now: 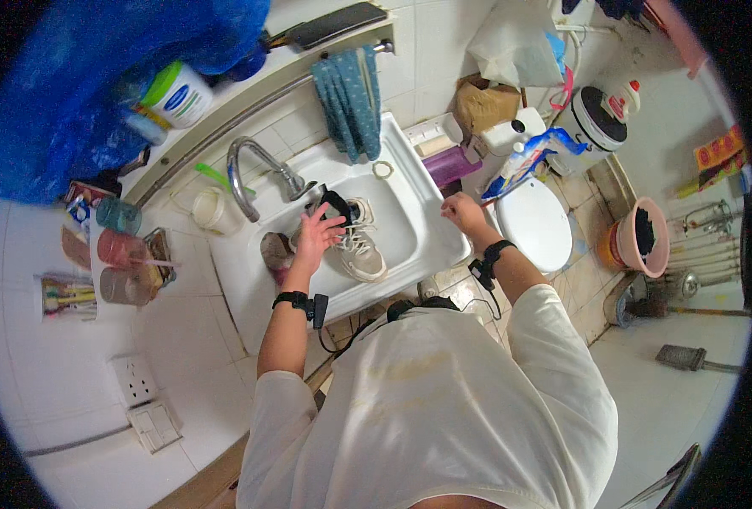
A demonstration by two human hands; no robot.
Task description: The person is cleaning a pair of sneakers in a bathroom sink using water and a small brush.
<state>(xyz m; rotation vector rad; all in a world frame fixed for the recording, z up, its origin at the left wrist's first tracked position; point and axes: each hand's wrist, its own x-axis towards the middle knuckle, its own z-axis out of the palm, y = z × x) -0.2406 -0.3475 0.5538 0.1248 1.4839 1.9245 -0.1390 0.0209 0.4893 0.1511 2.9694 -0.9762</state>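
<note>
A white lace-up sneaker point(364, 256) lies in the basin of the white sink point(399, 222). My left hand point(315, 236) is over the basin's left side, beside the sneaker, its fingers spread and nothing visible in them. Behind those fingers shows a black item point(335, 204) whose kind I cannot make out. On the sink's left ledge, partly covered by my left hand, sits a grey-brown object point(276, 251). At the sink's right rim, my right hand point(464, 212) is held with curled fingers, and I see nothing in it.
A curved metal faucet point(242, 170) rises behind the basin. A teal towel point(349, 102) hangs from the rail above. Right of the sink are a white toilet lid point(535, 225), a lidded bucket point(595, 127) and a pink bin point(644, 239). Cups point(125, 250) line the left wall.
</note>
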